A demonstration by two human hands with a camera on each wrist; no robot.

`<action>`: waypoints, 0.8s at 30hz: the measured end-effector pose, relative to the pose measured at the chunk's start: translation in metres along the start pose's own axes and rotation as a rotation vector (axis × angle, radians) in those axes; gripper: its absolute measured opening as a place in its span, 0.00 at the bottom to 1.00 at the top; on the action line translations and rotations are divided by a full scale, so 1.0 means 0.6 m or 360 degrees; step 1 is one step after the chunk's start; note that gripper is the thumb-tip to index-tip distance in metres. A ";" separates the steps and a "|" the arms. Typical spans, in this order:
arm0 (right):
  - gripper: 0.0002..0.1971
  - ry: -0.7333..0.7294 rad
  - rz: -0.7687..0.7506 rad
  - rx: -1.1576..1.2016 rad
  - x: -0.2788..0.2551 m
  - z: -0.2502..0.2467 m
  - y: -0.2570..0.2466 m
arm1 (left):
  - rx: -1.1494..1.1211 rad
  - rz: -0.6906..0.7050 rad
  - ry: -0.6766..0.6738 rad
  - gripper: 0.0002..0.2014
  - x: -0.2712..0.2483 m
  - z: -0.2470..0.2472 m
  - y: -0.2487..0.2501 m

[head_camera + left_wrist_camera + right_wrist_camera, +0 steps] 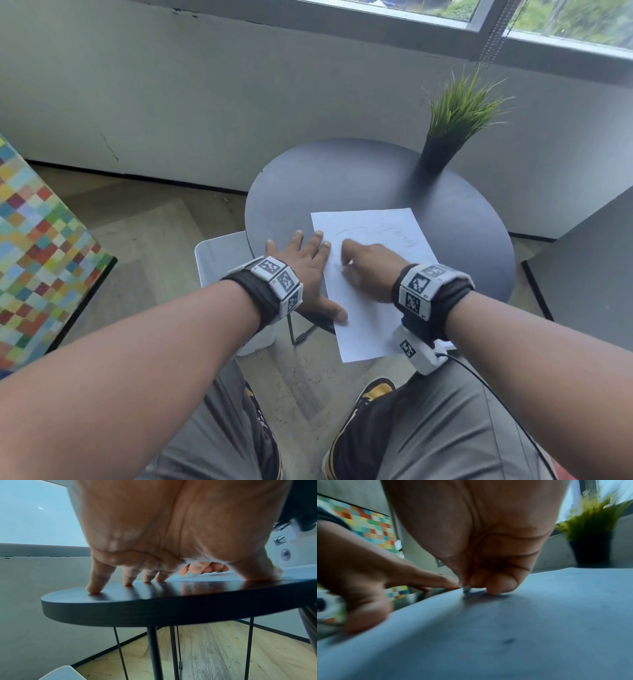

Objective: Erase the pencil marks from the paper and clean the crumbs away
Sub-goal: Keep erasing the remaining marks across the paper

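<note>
A white paper (pixel 363 329) lies on the round dark table (pixel 342 178), its near end hanging over the edge. Faint pencil marks (pixel 394 233) show near its far end. My left hand (pixel 317 274) lies flat with fingers spread, thumb and forefinger on the paper's left edge, the other fingers (pixel 93 588) on the tabletop (pixel 137 609). My right hand (pixel 346 262) is curled and pinches a small pale eraser (pixel 188 575), whose tip (pixel 466 588) presses on the paper (pixel 505 628) beside my left hand. A small dark speck (pixel 509 641) lies on the sheet.
A potted grass plant (pixel 459 113) stands at the table's far right edge. A white seat (pixel 219 260) sits low at the table's left, and a multicoloured checked surface (pixel 41 240) is further left. A grey wall under a window runs behind. My knees and shoes are below the table's near edge.
</note>
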State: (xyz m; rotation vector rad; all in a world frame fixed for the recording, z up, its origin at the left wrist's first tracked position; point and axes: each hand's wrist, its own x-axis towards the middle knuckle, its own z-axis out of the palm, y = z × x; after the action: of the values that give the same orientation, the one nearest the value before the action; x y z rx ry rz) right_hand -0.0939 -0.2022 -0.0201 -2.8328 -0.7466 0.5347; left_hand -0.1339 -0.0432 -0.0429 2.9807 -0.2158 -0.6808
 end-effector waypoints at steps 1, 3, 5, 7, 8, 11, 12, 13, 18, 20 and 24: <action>0.11 -0.0080 -0.0136 -0.0009 -0.008 0.008 -0.011 | 0.0000 -0.0001 -0.0012 0.71 -0.001 -0.001 0.001; 0.12 -0.0144 -0.0191 -0.0026 -0.013 0.007 -0.008 | 0.0003 0.0004 -0.0023 0.71 -0.002 -0.003 0.002; 0.12 -0.0027 0.0051 0.0015 0.004 -0.009 0.019 | 0.0010 0.0007 -0.0012 0.70 0.000 -0.004 0.003; 0.10 0.0100 0.0259 0.0070 0.012 -0.017 0.041 | 0.0011 0.0005 -0.0015 0.70 0.000 -0.004 0.003; 0.09 0.0109 0.0246 0.0061 0.011 -0.013 0.040 | 0.0015 0.0006 -0.0021 0.70 0.001 -0.004 0.002; 0.08 -0.0101 -0.0078 -0.0003 -0.010 0.007 0.005 | 0.0022 0.0017 -0.0043 0.71 -0.001 -0.005 0.001; 0.09 -0.0155 -0.0171 -0.0018 -0.019 0.013 0.001 | 0.0026 0.0019 -0.0044 0.71 -0.001 -0.004 0.001; 0.10 -0.0146 -0.0192 -0.0011 -0.022 0.014 0.005 | 0.0035 0.0020 -0.0040 0.70 0.000 -0.004 0.001; 0.11 0.0073 0.0152 0.0285 -0.018 -0.003 0.071 | 0.0043 0.0029 -0.0016 0.70 -0.002 -0.002 0.002; 0.11 0.0033 0.0130 0.0312 -0.024 0.000 0.075 | 0.0026 0.0046 0.0052 0.63 0.001 -0.009 0.000; 0.11 0.0009 0.0098 0.0297 -0.029 0.002 0.075 | -0.0057 -0.0022 0.0249 0.53 0.019 -0.020 -0.010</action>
State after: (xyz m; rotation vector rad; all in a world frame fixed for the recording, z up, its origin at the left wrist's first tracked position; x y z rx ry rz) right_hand -0.0884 -0.2496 -0.0272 -2.6898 -0.5777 0.5734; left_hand -0.1179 -0.0382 -0.0375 2.9845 -0.1709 -0.4443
